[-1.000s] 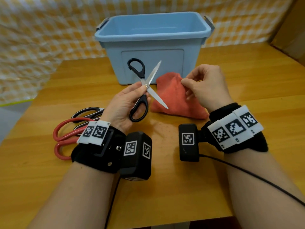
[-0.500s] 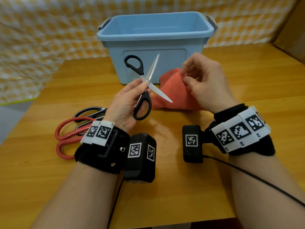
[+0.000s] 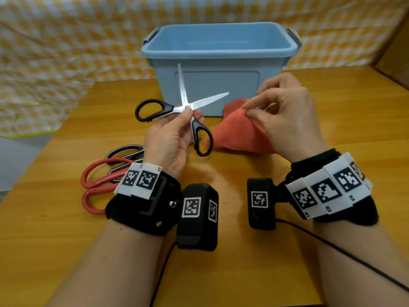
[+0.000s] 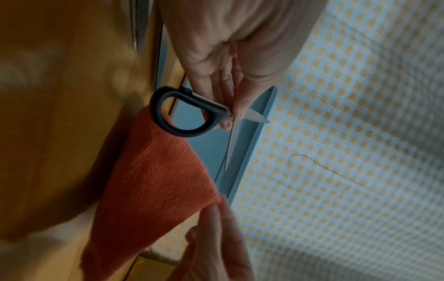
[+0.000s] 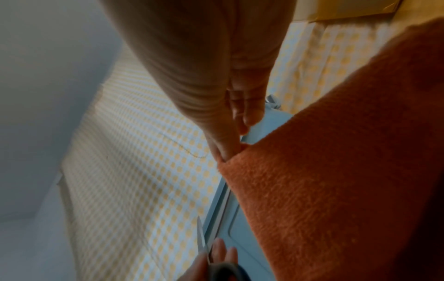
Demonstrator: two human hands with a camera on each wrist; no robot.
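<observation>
Legible words, brands, numbers: none. Signs: black-and-white square code markers only. Two on left wristband (image 3: 139,180), at least three on right wristband (image 3: 325,191), two on left camera housing (image 3: 197,209), one on right camera housing (image 3: 259,199). All in front of blue bin (image 3: 217,85).

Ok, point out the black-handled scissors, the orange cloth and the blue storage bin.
black-handled scissors (image 3: 187,106): head view, on the pivot between the open blades.
orange cloth (image 3: 239,134): head view, on the middle of its draped face.
blue storage bin (image 3: 232,80): head view, on its front wall.
</observation>
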